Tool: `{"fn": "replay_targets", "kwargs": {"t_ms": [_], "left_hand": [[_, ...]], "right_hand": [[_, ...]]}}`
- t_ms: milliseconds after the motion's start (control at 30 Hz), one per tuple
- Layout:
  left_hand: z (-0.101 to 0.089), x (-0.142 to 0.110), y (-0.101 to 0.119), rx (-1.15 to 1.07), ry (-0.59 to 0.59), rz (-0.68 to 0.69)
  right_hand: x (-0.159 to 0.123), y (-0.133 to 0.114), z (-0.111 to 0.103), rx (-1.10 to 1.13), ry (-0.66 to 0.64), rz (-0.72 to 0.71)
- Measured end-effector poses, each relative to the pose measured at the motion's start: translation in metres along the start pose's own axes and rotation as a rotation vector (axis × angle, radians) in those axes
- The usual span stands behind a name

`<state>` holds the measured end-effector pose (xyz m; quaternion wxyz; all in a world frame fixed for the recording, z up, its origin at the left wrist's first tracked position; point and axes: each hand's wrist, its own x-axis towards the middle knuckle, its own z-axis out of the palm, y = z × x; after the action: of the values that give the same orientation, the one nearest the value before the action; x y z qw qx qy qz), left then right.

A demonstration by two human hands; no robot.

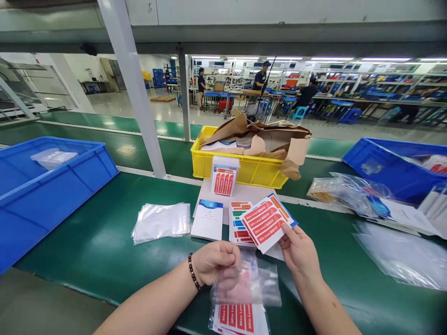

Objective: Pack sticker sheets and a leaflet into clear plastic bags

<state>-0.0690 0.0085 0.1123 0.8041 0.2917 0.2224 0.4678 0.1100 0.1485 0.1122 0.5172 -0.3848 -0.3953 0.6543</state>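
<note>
My right hand [299, 249] grips a small stack of label sheets [265, 224], the top one printed with red "Max Level / Min Level" strips. Pinched in my left hand [218, 263], a clear plastic bag [263, 286] hangs over filled bags [239, 318] that show similar red labels. Beyond my hands lie a pile of coloured label sheets [240, 222] and a stack of white booklets [207, 221] with blue tops. Flat clear bags [162, 222] rest to the left. A block of red label cards [224, 180] stands upright against the yellow bin.
The yellow bin [240, 168] holds torn brown paper and printed sheets. Blue bins stand at left [56, 190] and right [391, 163]. Clear bags [401, 256] spread over the green work surface [115, 232] at right. A white post [134, 88] rises behind. Several people work in the background.
</note>
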Motion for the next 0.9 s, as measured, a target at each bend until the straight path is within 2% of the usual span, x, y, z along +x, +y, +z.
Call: {"fn": "replay_targets", "kwargs": {"t_ms": [67, 167, 233, 333, 400, 500, 667, 733, 900], "left_hand": [[-0.002, -0.001, 0.000, 0.060, -0.006, -0.044], [-0.005, 0.007, 0.000, 0.378, 0.180, -0.051], [-0.004, 0.012, 0.001, 0.670, 0.273, 0.004], [0.002, 0.014, 0.006, 1.088, 0.260, 0.178], [0.005, 0.011, 0.010, 1.244, 0.208, 0.264], [0.006, 0.009, 0.013, 1.229, 0.192, 0.303], [-0.001, 0.013, 0.013, 1.049, 0.397, 0.333], [-0.003, 0.015, 0.011, 1.017, 0.440, 0.339], [-0.006, 0.019, 0.005, 1.048, 0.480, 0.349]], "right_hand": [[0.002, -0.001, -0.002, 0.005, 0.018, -0.013], [0.005, -0.001, -0.003, 0.007, 0.034, -0.023], [0.004, 0.000, -0.002, -0.005, 0.034, -0.025], [0.000, 0.002, 0.002, -0.020, 0.012, -0.025], [-0.005, 0.003, 0.006, -0.024, -0.019, -0.017], [-0.009, 0.003, 0.007, -0.058, -0.073, 0.028], [-0.007, -0.001, 0.000, -0.154, -0.134, 0.079], [-0.007, -0.001, -0.001, -0.199, -0.176, 0.088], [-0.019, 0.001, 0.005, -0.340, -0.411, 0.138]]}}
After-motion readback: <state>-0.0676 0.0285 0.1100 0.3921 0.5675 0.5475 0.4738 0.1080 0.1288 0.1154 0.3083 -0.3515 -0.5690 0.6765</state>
